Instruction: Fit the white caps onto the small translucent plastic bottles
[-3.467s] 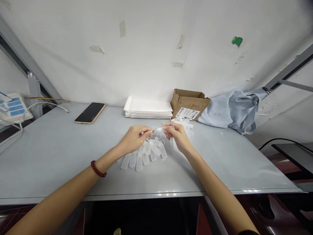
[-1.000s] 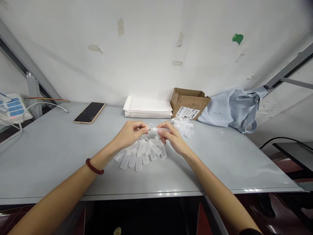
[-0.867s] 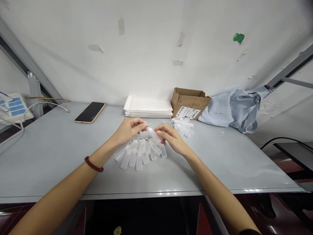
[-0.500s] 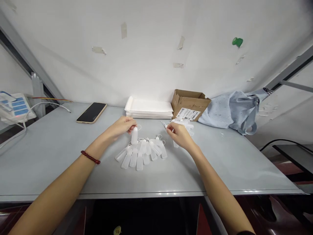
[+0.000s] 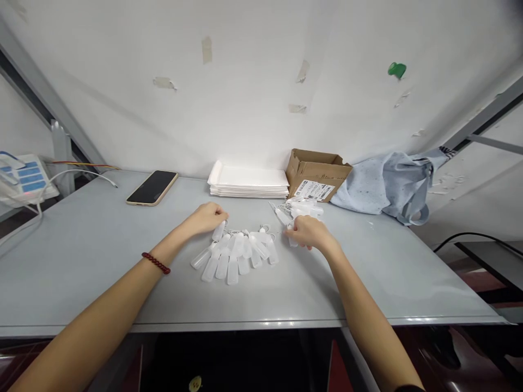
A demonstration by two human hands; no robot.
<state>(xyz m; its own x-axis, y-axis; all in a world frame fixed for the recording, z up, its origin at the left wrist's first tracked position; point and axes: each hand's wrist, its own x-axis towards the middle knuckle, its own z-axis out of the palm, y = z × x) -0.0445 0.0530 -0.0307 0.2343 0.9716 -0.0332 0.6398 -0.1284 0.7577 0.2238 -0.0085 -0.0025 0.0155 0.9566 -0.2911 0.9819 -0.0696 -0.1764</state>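
Note:
My left hand point(image 5: 207, 216), with a dark red bracelet on its wrist, is closed on the top end of a translucent white plastic tag point(image 5: 219, 232). That tag hangs tilted at the left of a fanned-out pile of similar tags point(image 5: 232, 264) with thin loops. To the right, my right hand point(image 5: 309, 231) has its fingers pinched at another translucent tag point(image 5: 292, 238), partly hidden by the fingers. Just behind this hand lies a second heap of tags point(image 5: 304, 207), in front of the cardboard box.
Behind the tags stand a stack of white envelopes point(image 5: 250, 182) and an open cardboard box point(image 5: 316, 177). A light blue cloth bag point(image 5: 376, 188) slumps at the right. On the left lie a phone point(image 5: 152, 188) and a white cable point(image 5: 77, 172) near a power strip point(image 5: 30, 179).
My left hand has come down slightly toward the near pile, and its tag has gone from upright to tilted. My right hand has moved right and nearer, down to the tag below it.

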